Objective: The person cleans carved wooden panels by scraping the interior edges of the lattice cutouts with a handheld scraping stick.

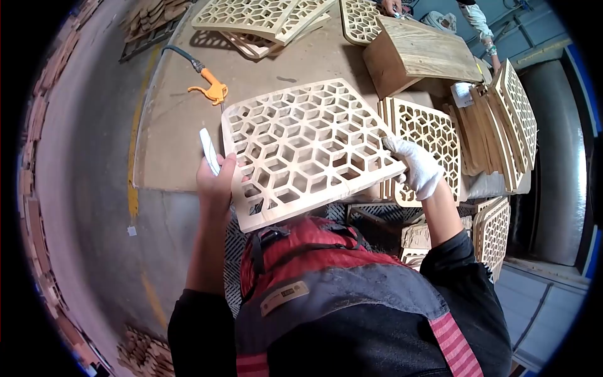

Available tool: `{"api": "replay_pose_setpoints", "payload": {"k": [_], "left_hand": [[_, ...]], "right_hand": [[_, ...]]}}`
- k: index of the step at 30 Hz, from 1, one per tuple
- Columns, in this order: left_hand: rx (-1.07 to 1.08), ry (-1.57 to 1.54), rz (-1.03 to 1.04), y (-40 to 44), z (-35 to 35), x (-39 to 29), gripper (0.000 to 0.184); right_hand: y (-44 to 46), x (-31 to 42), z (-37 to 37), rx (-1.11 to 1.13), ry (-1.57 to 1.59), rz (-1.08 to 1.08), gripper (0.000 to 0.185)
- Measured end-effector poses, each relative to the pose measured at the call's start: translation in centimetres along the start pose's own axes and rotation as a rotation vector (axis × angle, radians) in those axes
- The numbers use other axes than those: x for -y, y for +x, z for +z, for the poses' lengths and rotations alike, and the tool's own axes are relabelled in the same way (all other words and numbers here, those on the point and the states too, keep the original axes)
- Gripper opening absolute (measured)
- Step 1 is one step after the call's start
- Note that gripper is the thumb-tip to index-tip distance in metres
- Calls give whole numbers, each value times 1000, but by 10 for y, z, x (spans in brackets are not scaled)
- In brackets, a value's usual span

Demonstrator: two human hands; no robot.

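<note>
Head view: L hand, bare, closed on L edge of pale wooden lattice panel w/ white strip also in grip; R hand, white-gloved, closed on opp. edge. Panel held tilted above brown worktop, presumably for inspection, both sides supported. Orange air gun lies near its far L corner. Containers: none identifiable; open-fronted wooden box shape, contents n/v.

Yellow floor line, small white square near it, stacked wood pieces, co-worker's arm
</note>
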State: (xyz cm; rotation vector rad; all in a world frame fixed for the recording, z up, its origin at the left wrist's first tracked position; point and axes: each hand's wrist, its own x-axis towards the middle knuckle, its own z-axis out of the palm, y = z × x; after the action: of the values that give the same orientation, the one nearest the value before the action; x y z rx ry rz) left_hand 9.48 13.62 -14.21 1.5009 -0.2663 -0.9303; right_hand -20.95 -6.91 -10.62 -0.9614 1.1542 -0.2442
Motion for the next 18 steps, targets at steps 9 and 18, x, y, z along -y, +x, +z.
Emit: {"api": "replay_pose_setpoints", "payload": {"k": [9,18], "left_hand": [[71,-3,1,10,4,-2,15],[266,-11,10,42,-13,-2,16]], "right_hand": [[-15,-14,-1,-39,10,11,46],[-49,-47,26,-228,52,-79,43]]}}
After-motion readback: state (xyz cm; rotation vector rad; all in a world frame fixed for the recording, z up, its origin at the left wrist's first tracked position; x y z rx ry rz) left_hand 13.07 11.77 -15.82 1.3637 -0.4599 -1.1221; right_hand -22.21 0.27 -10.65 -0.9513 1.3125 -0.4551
